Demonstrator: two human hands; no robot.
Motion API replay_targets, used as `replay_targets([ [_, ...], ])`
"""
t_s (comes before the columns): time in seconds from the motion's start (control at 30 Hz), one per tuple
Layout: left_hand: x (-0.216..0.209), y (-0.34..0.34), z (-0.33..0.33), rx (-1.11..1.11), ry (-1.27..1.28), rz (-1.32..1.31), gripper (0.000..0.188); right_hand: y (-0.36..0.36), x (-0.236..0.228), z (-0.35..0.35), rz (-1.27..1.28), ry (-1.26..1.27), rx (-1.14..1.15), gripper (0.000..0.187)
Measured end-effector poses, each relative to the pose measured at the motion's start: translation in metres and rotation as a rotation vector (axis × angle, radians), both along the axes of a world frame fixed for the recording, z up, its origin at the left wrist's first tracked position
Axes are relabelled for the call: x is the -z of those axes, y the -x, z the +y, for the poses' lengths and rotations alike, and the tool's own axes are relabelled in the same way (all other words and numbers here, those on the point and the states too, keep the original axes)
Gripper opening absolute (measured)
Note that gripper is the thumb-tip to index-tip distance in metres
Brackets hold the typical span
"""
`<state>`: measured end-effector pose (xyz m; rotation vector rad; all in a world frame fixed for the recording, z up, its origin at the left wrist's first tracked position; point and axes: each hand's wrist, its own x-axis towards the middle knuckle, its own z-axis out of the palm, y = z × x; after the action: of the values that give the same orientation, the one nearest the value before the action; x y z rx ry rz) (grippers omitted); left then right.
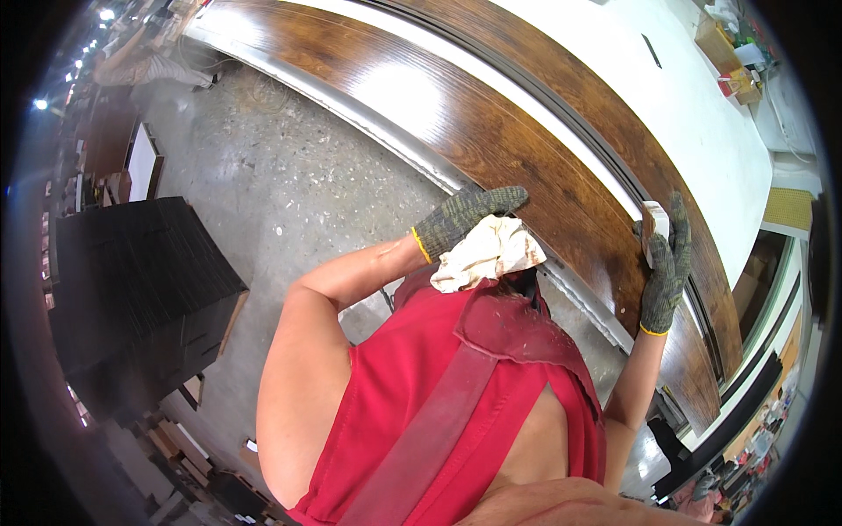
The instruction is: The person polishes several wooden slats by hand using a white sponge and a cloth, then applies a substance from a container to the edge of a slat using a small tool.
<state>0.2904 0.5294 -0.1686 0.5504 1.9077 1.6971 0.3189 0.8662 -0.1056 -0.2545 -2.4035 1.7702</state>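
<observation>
My left hand (474,216), in a dark grey-green knit glove with a yellow cuff, is at the near edge of a brown wood-grain panel (544,167). A crumpled cream cloth (488,254) bunches against its palm side and hides the thumb; the hand appears closed on it. Over the far side of the panel, my right hand (668,279), gloved alike, is closed around a small brown-and-white block (653,230). The block sits by the dark grooved strip (605,156) running between this panel and a second wood-grain panel (645,145).
A white tabletop (693,114) lies beyond the panels, with a cardboard box (719,44) of odds and ends at its far corner. To my left, a stack of black boards (145,289) stands on the speckled grey floor (272,167). Another person (145,66) is at the far left.
</observation>
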Motion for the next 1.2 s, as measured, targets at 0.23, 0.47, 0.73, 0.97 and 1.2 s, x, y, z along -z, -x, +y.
replay_targets([
  [0.23, -0.003, -0.005, 0.002, 0.008, 0.057, 0.426, 0.041, -0.005, -0.026, -0.003, -0.126, -0.128, -0.185, 0.083],
  [0.47, -0.061, 0.012, 0.039, 0.114, -0.291, 0.292, 0.030, 0.021, -0.034, 0.022, -0.287, -0.171, -0.369, 0.085],
  [0.73, -0.058, 0.009, 0.048, -0.005, -0.248, 0.099, 0.028, 0.039, -0.026, 0.017, -0.306, -0.145, -0.416, 0.074],
  [0.97, -0.011, -0.005, 0.008, -0.088, -0.133, 0.168, 0.032, 0.031, -0.009, 0.007, -0.337, 0.215, -0.109, 0.069],
  [1.2, -0.031, 0.016, 0.019, 0.026, 0.027, 0.743, 0.037, 0.040, 0.000, 0.003, -0.171, -0.012, -0.144, 0.069],
])
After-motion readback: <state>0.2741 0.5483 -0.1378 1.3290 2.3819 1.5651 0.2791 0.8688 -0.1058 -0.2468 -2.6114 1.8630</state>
